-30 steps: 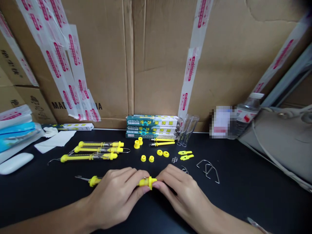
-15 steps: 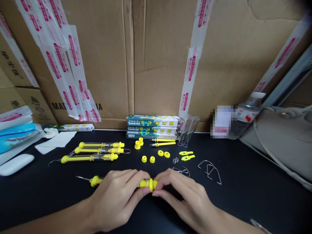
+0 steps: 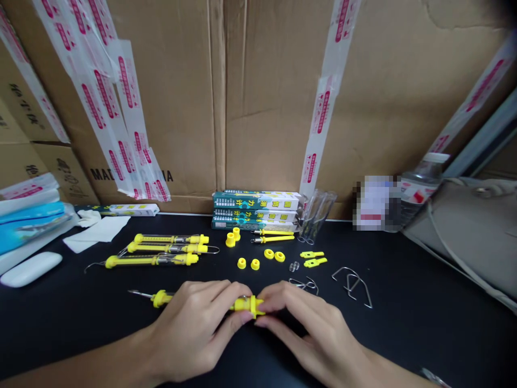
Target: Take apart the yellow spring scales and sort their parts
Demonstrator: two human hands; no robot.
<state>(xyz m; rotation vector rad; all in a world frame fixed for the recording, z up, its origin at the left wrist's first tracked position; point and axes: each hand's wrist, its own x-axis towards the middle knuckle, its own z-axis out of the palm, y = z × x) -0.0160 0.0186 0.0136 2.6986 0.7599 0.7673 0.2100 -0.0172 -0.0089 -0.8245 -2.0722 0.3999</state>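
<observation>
Far out to the left of the left grip [image 3: 204, 319], a smooth white case [image 3: 31, 269] lies on the black tabletop [image 3: 97, 307], with a blue packet [image 3: 32, 223] behind it. Nearer that grip but beyond it, white paper [image 3: 97, 234] lies flat; then come three yellow gauges [image 3: 157, 248] side by side, thin metal hooks at some of their ends. The yellow tube [image 3: 243, 304] in hand runs roughly crosswise: its thin metal hook and flanged collar stick out left of the left grip, which is clamped around the middle and hides much of it. The other end shows between the two grips, where the right grip [image 3: 310, 319] pinches the narrow yellow tip. Beyond this gap, from left to right, stand yellow flanged caps [image 3: 230, 240], smaller yellow caps [image 3: 241, 263] and stacked boxes [image 3: 255, 202], with two yellow rods [image 3: 278, 238] and yellow rings [image 3: 279, 254] before the boxes. Beyond the right grip are tiny springs [image 3: 294, 267], crossed wires [image 3: 305, 284] just beside it, flat yellow pieces [image 3: 315, 263] and clear tubes [image 3: 321, 215] leaning farther back. To its right lie bent wires [image 3: 365, 291]; well beyond, a bottle [image 3: 416, 188] stands near a gray bag [image 3: 476, 223].
</observation>
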